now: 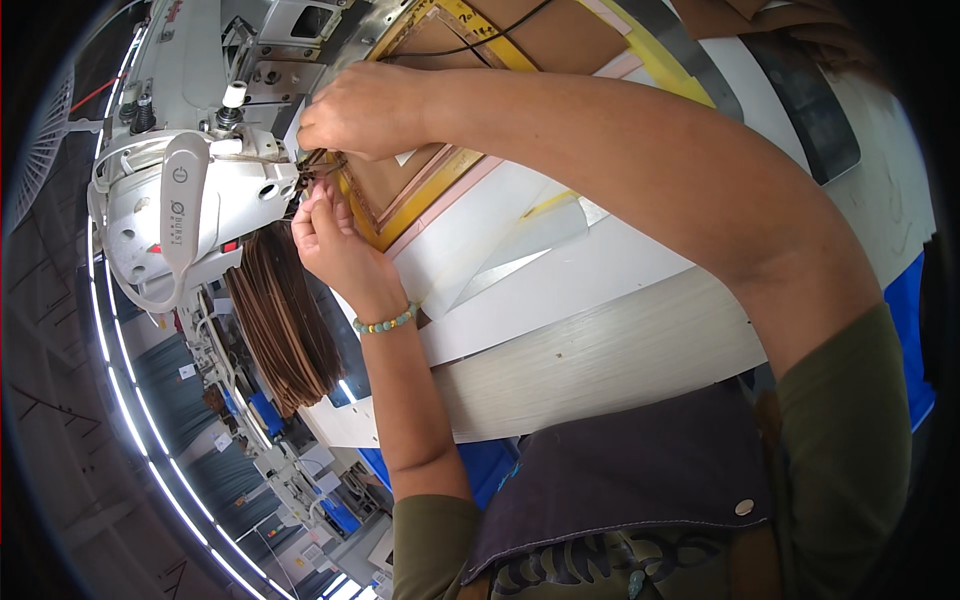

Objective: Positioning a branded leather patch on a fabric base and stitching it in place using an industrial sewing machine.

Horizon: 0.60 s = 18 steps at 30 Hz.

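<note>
At the needle area (310,170) of a white industrial sewing machine (225,195), my left hand (335,240) is raised with its fingertips pinched just below the needle; what they hold is too small to make out. My right hand (355,110) reaches in from the right and is closed just above the same spot, its fingertips hidden against the machine. Under both hands lies a yellow-edged template (450,180) with pink strips and a brown inner panel, on white and translucent sheets (480,245).
A pile of brown pieces (280,320) stands left of my left forearm. More brown boards (580,40) and a dark curved plate (800,110) lie at the back right. The pale table edge (560,360) runs before my body. A white fan (50,130) is at the far left.
</note>
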Each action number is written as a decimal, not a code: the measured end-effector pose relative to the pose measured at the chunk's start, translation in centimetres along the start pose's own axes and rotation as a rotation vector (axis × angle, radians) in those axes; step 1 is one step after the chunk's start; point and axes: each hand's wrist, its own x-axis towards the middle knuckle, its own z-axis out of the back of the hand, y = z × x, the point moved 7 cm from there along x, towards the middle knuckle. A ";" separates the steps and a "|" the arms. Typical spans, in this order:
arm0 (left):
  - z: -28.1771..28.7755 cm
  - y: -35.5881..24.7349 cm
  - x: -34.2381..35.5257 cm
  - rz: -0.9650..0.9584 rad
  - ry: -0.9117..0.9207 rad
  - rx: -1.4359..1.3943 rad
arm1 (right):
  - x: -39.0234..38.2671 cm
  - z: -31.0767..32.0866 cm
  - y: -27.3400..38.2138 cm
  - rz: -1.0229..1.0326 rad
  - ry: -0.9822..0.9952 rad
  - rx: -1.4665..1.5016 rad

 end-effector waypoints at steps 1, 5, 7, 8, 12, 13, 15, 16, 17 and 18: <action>-0.1 -0.2 -0.3 0.002 0.001 -0.001 | 0.0 -0.2 0.0 -0.004 -0.011 0.016; -0.3 -0.9 -1.3 -0.025 -0.027 0.034 | 0.1 -0.6 -0.1 -0.065 0.046 0.052; -0.1 -0.9 -1.4 -0.030 -0.028 0.039 | 0.1 -0.5 0.0 -0.059 0.040 0.055; -0.2 -0.9 -1.4 -0.041 -0.013 0.031 | 0.1 -0.5 0.0 -0.056 0.033 0.054; -0.6 -0.8 -1.4 -0.059 0.027 -0.004 | 0.2 -1.0 -0.1 -0.063 0.037 0.069; -0.6 -0.8 -1.4 -0.058 0.027 -0.005 | 0.3 -1.1 -0.1 -0.051 0.027 0.073; -0.9 -1.0 -1.6 -0.042 0.035 -0.028 | 0.3 -1.4 -0.1 -0.038 0.018 0.078; -1.0 -1.0 -1.7 -0.041 0.035 -0.028 | 0.3 -1.4 -0.2 -0.030 -0.009 0.082; -1.2 -1.1 -1.9 -0.062 0.056 -0.028 | 0.3 -1.3 -0.1 -0.021 -0.036 0.087; -1.4 -1.2 -2.0 -0.084 0.078 -0.029 | 0.3 -1.3 0.0 -0.022 -0.035 0.088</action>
